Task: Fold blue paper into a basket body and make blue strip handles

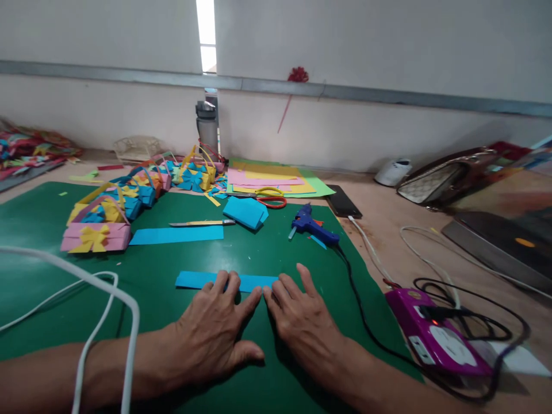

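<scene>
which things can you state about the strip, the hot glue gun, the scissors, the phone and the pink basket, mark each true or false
1. The left grip touches the near blue strip. True.
2. The right grip holds the scissors. False: the right grip is at the right end of the near blue strip; the scissors lie by the coloured sheets.
3. The pink basket has a yellow bow. True.
4. The glue gun is yellow. False: the glue gun is blue.
5. The black phone has a white cable at its near end. True.
</scene>
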Demonstrator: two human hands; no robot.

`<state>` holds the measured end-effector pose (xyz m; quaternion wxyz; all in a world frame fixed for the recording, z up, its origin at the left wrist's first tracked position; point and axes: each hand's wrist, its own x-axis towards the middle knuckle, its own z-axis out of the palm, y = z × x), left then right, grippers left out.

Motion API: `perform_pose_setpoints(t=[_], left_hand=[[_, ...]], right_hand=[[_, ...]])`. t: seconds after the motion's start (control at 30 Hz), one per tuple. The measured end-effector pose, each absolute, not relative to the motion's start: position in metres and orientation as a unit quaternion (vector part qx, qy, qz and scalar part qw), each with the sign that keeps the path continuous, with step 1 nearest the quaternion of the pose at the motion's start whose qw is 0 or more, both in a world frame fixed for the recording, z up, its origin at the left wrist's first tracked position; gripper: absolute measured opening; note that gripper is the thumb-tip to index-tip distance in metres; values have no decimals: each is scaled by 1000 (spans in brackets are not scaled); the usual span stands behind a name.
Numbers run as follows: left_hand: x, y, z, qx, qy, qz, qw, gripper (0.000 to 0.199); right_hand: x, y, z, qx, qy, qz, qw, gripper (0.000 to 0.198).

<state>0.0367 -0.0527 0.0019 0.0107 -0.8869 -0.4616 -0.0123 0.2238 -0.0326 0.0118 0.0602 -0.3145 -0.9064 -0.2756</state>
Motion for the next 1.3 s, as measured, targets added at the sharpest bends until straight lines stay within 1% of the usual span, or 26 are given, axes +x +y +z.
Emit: perform_pose_setpoints(t=[0.1, 0.27, 0.43, 0.63, 0.9, 1.1, 1.2, 1.3], left_hand=[[27, -55, 0, -883, -467, -28, 17, 81], [-3, -61, -3, -873, -485, -37, 44, 69], [-35, -66, -9, -852, -514, -51, 87, 56], [-57, -71, -16, -844, -507, -93, 149, 43], [-60, -74, -21, -835, -508, -122, 174, 39], [-51, -71, -13, -811, -518, -132, 238, 43], [-37, -70, -2, -815, -493, -161, 258, 35], [-18, -66, 6, -844, -437, -190, 246, 24]], right_hand=[[227, -28, 5, -311, -907, -273, 83, 19], [236, -25, -1, -304, -907, -269, 107, 24], [243, -26, -1, -302, -905, -282, 105, 28], [248, -28, 2, -324, -895, -294, 83, 33], [247, -30, 3, -326, -888, -321, 46, 29], [243, -31, 9, -339, -873, -348, 38, 28], [232, -35, 16, -340, -873, -346, 47, 29], [216, -36, 19, -316, -891, -322, 60, 30]])
